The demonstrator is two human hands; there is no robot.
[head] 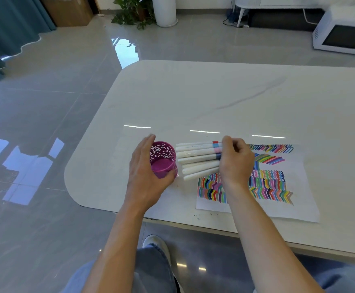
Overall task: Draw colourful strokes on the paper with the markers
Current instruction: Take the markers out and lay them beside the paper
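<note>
At the near edge of the white counter, the left hand curls round a tilted purple perforated cup while the right hand grips fanned white markers beside the stroke-covered paper, seemingly packing up, so next they need feeding into the cup's mouth.

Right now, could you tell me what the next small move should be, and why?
Probably slide the markers end-first into the purple cup: the right hand grips them bundled, white ends toward the cup the left hand holds, and the paper is already covered in strokes.
</note>
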